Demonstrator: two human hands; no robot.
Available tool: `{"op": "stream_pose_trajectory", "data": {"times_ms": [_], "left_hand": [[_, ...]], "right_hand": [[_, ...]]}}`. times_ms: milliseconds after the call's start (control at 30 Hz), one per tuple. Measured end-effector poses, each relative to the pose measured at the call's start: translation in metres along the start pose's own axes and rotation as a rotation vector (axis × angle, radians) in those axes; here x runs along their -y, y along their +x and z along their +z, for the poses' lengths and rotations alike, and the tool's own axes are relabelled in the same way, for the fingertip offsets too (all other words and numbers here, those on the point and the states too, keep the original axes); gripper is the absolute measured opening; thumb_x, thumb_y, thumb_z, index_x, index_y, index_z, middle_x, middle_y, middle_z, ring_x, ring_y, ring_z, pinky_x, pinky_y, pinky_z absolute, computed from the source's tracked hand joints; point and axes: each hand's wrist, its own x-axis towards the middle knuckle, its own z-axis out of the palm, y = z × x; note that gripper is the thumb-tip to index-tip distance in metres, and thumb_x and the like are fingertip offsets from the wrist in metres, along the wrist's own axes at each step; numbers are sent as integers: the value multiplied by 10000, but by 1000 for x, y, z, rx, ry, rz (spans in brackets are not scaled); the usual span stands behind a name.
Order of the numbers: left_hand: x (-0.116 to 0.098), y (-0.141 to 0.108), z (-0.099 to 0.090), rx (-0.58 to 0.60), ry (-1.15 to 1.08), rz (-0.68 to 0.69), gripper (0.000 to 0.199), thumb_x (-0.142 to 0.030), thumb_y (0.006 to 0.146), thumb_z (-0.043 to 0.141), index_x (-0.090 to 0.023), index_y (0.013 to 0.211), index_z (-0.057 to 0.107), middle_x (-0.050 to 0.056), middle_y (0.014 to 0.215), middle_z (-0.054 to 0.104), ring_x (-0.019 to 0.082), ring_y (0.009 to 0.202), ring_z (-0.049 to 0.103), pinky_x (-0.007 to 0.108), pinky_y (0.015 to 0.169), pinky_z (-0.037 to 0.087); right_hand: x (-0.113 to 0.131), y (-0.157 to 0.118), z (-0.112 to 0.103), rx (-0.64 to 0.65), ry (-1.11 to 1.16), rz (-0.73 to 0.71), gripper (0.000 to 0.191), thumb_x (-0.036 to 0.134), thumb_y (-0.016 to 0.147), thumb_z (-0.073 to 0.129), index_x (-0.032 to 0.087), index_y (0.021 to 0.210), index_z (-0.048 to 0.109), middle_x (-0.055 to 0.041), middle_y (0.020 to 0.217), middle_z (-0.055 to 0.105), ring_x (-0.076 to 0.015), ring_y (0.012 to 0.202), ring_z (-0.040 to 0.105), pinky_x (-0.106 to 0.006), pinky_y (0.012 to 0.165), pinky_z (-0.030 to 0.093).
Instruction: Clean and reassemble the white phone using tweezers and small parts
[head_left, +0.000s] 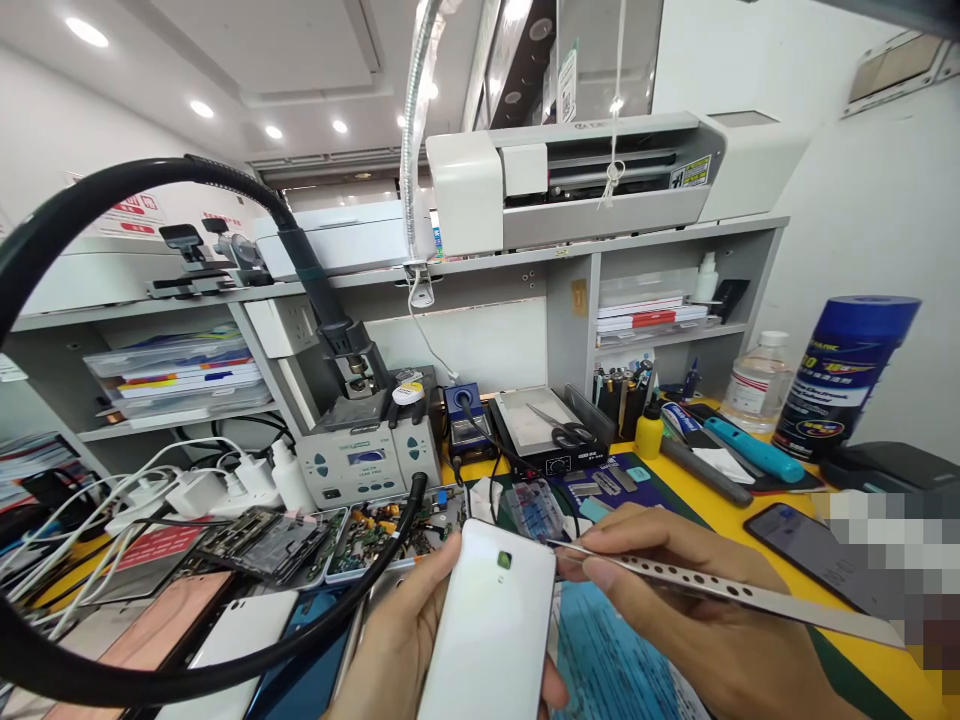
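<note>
A white smartphone (491,630) is held back side up in my left hand (409,635), thumb along its left edge and fingertips showing past its right edge. A small dark camera window sits near its top. My right hand (675,600) pinches a pair of metal tweezers (720,588) with a row of holes along the arm. The tweezers' tip is beside the phone's upper right edge; whether it touches cannot be made out. Under the hands lies a worn blue mat (611,650).
A black hose (120,680) loops across the left foreground from the grey hot-air station (367,460). Phones, including a copper one (161,625), and a tray of circuit boards (397,525) lie left. Scissors (562,428), a spray can (844,380) and a dark phone (814,550) stand or lie right.
</note>
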Motion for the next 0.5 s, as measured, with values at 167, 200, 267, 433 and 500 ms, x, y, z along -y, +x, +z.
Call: {"op": "stream_pose_trajectory", "data": {"times_ms": [167,200,267,433,500], "left_hand": [[0,1,-1,-23,17,-13,812,-634,926,150,-47,1265,596,234,890,743,254,705,699,326,748,451],[0,1,-1,-30,23,-17,817,-641,923,152,-46,1268,593,234,890,743,263,711,700,329,750,449],[-1,1,-1,-42,35,-24,819,-648,919,156,-52,1286,581,230,895,743,279,724,703,335,751,447],[-1,2,0,-39,43,-13,808,-636,927,135,-65,1311,559,222,887,744,296,724,709,360,762,455],[-1,3,-1,-21,30,-3,795,-630,929,136,-72,1304,559,228,890,742,297,713,709,368,766,456]], "right_hand": [[-3,-2,2,12,15,-42,122,181,844,679,294,888,686,40,844,737,-136,784,712,-176,678,576],[-3,-3,2,11,23,-50,134,169,842,681,292,894,684,40,848,736,-138,800,712,-176,684,580],[-3,-4,2,19,35,-78,160,135,841,676,278,913,678,31,862,734,-142,817,710,-184,693,589],[-3,-2,3,37,7,-231,254,30,819,644,223,981,681,-17,902,735,-154,853,703,-219,756,593],[-3,0,5,10,18,-292,263,7,812,626,204,974,690,-33,886,736,-162,845,706,-228,751,595]]}}
